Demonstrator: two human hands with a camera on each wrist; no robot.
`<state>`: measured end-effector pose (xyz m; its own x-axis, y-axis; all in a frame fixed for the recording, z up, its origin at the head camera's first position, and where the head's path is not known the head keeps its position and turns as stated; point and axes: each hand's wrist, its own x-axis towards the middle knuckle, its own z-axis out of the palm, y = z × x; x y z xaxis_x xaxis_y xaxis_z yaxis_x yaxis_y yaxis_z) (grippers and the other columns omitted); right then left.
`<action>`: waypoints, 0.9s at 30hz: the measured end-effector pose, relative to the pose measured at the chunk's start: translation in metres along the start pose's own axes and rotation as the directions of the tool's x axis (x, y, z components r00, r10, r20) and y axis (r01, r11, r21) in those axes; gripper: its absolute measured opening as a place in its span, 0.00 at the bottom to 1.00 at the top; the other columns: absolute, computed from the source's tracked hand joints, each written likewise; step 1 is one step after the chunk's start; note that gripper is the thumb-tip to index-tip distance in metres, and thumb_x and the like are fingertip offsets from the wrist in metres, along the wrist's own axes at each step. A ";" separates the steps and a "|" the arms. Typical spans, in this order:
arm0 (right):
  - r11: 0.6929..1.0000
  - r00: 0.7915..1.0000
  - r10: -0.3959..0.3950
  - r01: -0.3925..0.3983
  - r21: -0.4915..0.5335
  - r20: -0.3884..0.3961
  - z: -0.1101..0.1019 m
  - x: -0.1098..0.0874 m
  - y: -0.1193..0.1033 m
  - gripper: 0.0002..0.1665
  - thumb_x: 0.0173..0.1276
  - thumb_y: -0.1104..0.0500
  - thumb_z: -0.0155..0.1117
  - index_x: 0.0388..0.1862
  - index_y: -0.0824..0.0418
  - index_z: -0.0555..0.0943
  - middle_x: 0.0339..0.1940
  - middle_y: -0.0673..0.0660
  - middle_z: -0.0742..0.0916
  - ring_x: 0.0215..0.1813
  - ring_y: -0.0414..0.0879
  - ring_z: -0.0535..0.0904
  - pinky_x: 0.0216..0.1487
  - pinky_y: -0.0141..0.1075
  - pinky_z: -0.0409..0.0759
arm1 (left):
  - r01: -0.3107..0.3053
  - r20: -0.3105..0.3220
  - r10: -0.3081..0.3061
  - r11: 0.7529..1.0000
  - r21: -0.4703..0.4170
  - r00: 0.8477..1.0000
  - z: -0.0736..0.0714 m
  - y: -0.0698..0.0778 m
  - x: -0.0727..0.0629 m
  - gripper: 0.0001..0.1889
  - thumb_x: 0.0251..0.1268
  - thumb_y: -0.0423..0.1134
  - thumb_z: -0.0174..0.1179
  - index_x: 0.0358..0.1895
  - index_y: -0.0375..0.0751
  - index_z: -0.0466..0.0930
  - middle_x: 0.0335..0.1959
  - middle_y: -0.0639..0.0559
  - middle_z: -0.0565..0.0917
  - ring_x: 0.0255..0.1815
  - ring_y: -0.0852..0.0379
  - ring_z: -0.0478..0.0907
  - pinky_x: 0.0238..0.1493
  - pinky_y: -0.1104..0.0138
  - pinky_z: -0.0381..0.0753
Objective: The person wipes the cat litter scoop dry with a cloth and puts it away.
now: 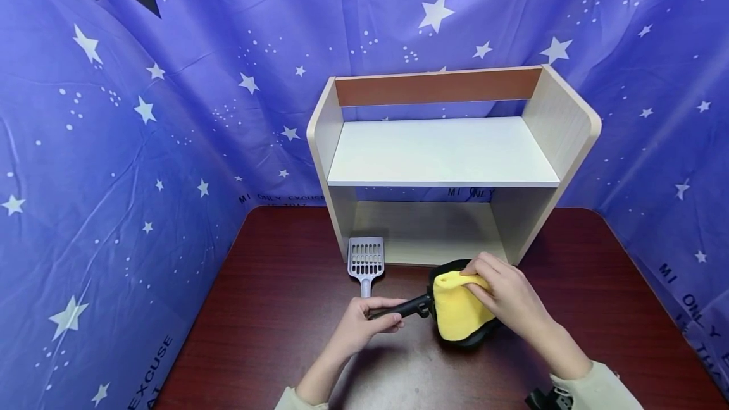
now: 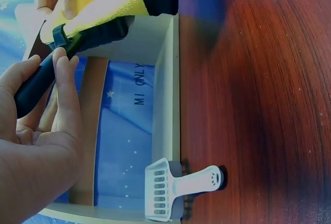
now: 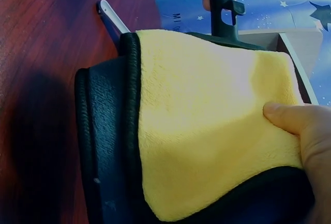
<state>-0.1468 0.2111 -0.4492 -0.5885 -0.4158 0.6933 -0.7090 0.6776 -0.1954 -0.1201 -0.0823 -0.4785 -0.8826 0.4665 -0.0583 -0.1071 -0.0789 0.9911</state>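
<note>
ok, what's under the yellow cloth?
A black-handled tool: its handle, held by the left hand, sticks out past the yellow cloth. The cloth, pinched by the right hand, covers most of the rest, so its full shape can't be seen.

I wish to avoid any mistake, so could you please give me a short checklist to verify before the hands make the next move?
1. Left hand grips the black handle: ok.
2. Right hand pinches the yellow cloth: ok.
3. Slotted scoop apart from both hands: ok.
4. Right hand free for another thing: not ok, it holds the cloth.
5. Surface under the cloth clean: cannot tell, it is hidden.
</note>
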 end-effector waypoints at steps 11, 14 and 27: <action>0.994 0.995 0.075 -0.080 -0.069 -0.070 0.009 -0.002 -0.005 0.14 0.64 0.47 0.70 0.30 0.55 0.78 0.28 0.45 0.79 0.30 0.35 0.69 0.26 0.29 0.68 | -0.044 0.017 0.044 0.998 0.044 0.999 0.007 0.000 -0.001 0.19 0.65 0.27 0.61 0.57 0.19 0.77 0.51 0.19 0.80 0.35 0.70 0.85 0.43 0.73 0.86; 0.988 0.990 0.108 -0.117 -0.105 -0.090 0.010 -0.002 -0.007 0.17 0.46 0.62 0.79 0.29 0.56 0.77 0.27 0.46 0.78 0.29 0.35 0.68 0.25 0.29 0.67 | -0.054 0.017 0.053 0.997 0.055 0.998 0.009 -0.002 -0.001 0.19 0.65 0.27 0.62 0.57 0.20 0.77 0.51 0.20 0.81 0.35 0.70 0.85 0.43 0.73 0.86; 0.959 0.968 0.225 -0.240 -0.153 -0.110 0.013 -0.007 -0.009 0.23 0.40 0.66 0.83 0.28 0.57 0.75 0.27 0.49 0.79 0.28 0.40 0.71 0.25 0.35 0.72 | -0.061 0.007 0.060 0.994 0.095 0.998 0.010 -0.005 -0.001 0.18 0.64 0.28 0.63 0.56 0.23 0.79 0.52 0.24 0.82 0.36 0.71 0.85 0.42 0.74 0.86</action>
<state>-0.1415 0.2004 -0.4614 -0.6865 -0.1840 0.7035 -0.4794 0.8419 -0.2476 -0.1138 -0.0737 -0.4817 -0.8843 0.4668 0.0023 -0.0097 -0.0232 0.9997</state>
